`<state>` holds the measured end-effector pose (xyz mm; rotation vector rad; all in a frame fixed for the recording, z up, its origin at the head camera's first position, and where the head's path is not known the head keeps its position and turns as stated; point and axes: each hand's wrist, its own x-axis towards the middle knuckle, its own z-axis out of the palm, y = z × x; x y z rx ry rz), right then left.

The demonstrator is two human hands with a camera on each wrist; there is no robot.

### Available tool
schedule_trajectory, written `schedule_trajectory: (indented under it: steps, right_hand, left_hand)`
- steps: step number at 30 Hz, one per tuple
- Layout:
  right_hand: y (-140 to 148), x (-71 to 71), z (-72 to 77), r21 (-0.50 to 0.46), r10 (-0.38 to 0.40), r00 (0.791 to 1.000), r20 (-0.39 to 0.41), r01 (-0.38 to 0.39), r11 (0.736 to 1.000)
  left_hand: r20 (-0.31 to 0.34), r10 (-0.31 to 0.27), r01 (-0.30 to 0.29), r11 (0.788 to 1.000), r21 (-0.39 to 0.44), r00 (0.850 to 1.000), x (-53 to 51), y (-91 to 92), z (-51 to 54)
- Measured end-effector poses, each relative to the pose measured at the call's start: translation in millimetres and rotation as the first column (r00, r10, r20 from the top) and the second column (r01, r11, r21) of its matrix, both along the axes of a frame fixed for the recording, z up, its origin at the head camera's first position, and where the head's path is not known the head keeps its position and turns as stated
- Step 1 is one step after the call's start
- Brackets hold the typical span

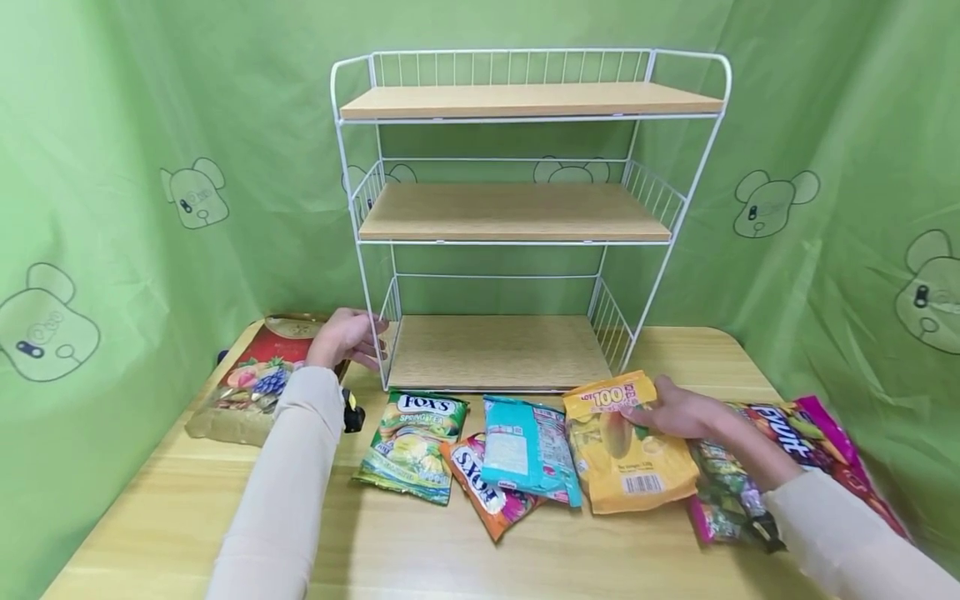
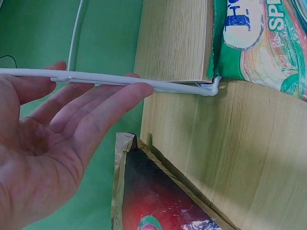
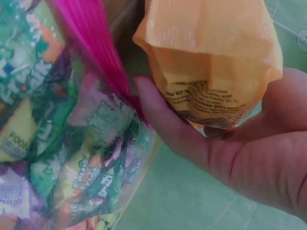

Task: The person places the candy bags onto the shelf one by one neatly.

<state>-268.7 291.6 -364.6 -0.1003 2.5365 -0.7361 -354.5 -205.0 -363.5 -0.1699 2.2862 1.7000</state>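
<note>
Pinched the yellow bag at its upper right edge with the fingers of the right hand, just before the right end of the bottom shelf; rested the fingers of the left hand, mostly straight, against the side of the wire rack. Could have tipped the wire rack, or skidded it across the desk, with an uneven push from the left. With the Fruit bag below the right sleeve, risked dragging it by a low forearm; likewise with the red-and-gold bag below the left sleeve. With so shallow a hold on the yellow bag, risked a slip or a sagging base; could not tell contact of its lower edge with the desk. Beside the bottom shelf, risked pinning the green bag during any slide. Could have hooked the close-lying teal bag, and with it the orange packet partly beneath.
</note>
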Motion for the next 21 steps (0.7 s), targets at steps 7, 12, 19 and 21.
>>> schedule_trajectory:
  steps: [7, 12, 19, 21]
  right_hand:
    - [-2.0, 2.2, -1.3, -0.09, -0.026, 1.0, -0.003, 0.026, 0.996]
    - [-1.3, 3.1, -0.8, -0.062, -0.026, 0.994, -0.103, 0.02, 0.998]
    - [-0.4, 1.8, 6.1, -0.032, -0.041, 0.997, -0.069, 0.038, 0.999]
    - [0.5, 1.4, 7.8, -0.02, -0.038, 0.999, -0.036, 0.037, 0.999]
  left_hand:
    - [-0.001, 0.003, -0.003, 1.0, 0.001, 1.0, -0.8, -0.3, -2.0]
    - [0.006, -0.003, 0.003, 1.0, 0.012, 1.0, -2.2, 0.8, -1.0]
    - [0.001, 0.009, -0.009, 1.0, 0.008, 1.0, -1.4, -0.6, -1.3]
    - [0.0, 0.009, -0.009, 1.0, 0.009, 1.0, -0.5, -0.8, -1.9]
